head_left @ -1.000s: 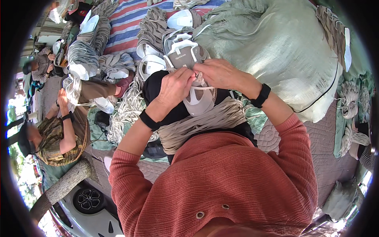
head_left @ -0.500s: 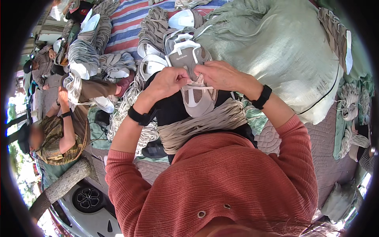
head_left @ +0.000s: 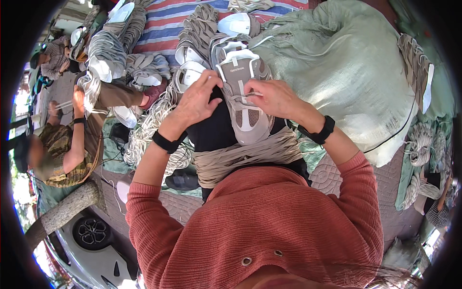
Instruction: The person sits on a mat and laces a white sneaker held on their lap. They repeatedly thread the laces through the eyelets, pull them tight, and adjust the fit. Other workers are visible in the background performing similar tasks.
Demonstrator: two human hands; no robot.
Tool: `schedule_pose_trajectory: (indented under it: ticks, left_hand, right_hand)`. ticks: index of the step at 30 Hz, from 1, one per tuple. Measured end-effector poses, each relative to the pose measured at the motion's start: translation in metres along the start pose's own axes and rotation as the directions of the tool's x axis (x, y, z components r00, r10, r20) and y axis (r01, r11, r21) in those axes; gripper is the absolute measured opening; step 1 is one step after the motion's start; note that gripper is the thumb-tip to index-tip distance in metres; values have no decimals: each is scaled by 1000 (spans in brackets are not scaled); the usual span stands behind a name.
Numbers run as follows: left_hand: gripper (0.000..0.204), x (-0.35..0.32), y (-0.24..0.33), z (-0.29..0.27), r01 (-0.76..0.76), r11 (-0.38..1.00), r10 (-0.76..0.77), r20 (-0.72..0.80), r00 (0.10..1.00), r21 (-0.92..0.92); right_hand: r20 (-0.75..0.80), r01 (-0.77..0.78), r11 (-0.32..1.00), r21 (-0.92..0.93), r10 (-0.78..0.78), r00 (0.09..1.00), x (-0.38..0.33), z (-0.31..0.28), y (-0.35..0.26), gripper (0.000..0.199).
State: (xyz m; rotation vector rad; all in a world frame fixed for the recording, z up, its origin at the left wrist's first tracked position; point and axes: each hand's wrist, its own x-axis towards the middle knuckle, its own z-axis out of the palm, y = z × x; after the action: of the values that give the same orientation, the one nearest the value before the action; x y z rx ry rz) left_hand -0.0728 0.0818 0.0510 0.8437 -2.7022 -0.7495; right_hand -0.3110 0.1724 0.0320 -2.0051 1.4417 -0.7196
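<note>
The beige-grey sneaker [head_left: 244, 103] lies on the person's lap, toe toward the body, between both hands. Its left flank is hidden behind the left hand [head_left: 197, 102], which cups that side with fingers curled around it. The right hand [head_left: 272, 96] rests on the lacing area with fingers pinched on a thin pale lace [head_left: 252, 95]; how far that lace runs is hard to make out under the fingers. The sole cannot be seen. A bundle of tan laces [head_left: 245, 156] is draped across the thighs just below the shoe, partly covered by the rust-red sweater [head_left: 260, 226], which blocks the lower lap altogether.

Beyond the shoe, more sneakers [head_left: 231, 33] lie stacked on a striped mat [head_left: 159, 24], several cut off by the top edge. A large green woven sack [head_left: 346, 72] bulges at the right, close behind the right wrist. At far left another person [head_left: 62, 144] sits, mostly squeezed by the rim, beside another heap of shoes [head_left: 108, 50]. A car wheel [head_left: 91, 232] shows at lower left.
</note>
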Motion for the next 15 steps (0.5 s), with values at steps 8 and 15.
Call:
schedule_pose_trajectory:
  ticks: [8, 15]
  left_hand:
    - [27, -2, 2, 21, -1, 1000, -2, -183, 983, -15]
    - [24, -19, 17, 51, 213, 905, -303, -207, 930, -367]
  right_hand:
    - [-114, 66, 978, -198, -90, 989, 10, 19, -13, 15]
    - [-71, 89, 959, -271, -112, 991, 21, 31, -18, 9]
